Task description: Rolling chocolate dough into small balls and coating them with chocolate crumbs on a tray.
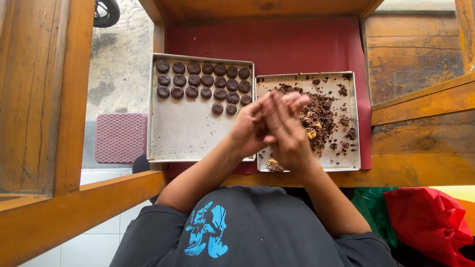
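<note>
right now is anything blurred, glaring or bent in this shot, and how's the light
Head view: soft, even daylight, no hard shadows; the left tray shows a dull sheen but no blown glare. The left hand and right hand, pressed together, look slightly soft, likely from motion; the dark discs and crumbs are sharp. Wide-lens distortion bows the wooden beams at the edges.

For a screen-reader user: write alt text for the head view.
A person's left hand and right hand press together over two metal trays. The left tray holds rows of dark round dough discs; the right tray holds crumbly dark dough.
</note>
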